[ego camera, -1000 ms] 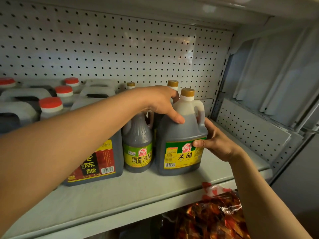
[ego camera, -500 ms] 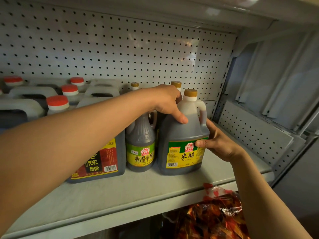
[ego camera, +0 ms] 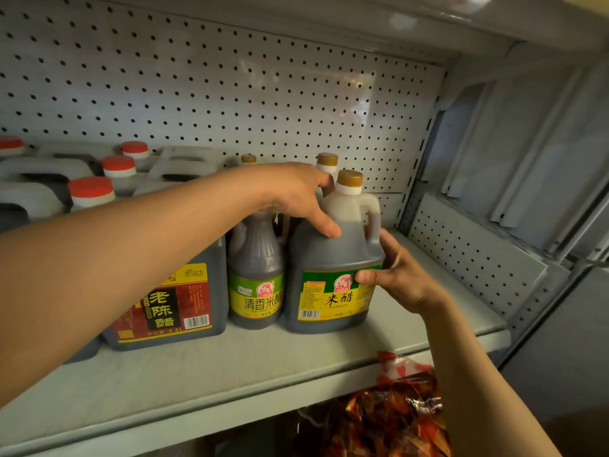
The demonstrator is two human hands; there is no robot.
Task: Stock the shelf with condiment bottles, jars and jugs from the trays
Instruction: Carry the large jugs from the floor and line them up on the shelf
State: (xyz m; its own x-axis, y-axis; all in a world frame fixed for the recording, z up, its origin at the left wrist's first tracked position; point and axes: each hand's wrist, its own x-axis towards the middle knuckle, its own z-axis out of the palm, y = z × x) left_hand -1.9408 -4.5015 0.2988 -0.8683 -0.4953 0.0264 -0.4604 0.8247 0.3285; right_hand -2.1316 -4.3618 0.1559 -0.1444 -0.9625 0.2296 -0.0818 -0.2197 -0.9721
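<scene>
Near the grey metal shelf's (ego camera: 230, 367) right edge, the upright dark gold-capped vinegar jug (ego camera: 333, 258) stood clasped between both hands, left hand (ego camera: 296, 192) curled over its shoulder, right hand (ego camera: 400, 278) pinching its label.

Behind the jug (ego camera: 333, 258), the left hand (ego camera: 296, 192) hides a second gold-capped bottle (ego camera: 327, 159); the bag (ego camera: 379, 420) below is cut off.

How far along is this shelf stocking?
Done: red-capped dark jugs and a small green-labelled vinegar bottle stand on the grey metal shelf. In hand: left hand and right hand hold the gold-capped rice vinegar jug. Left: bare shelf right of it; trays unseen.
</scene>
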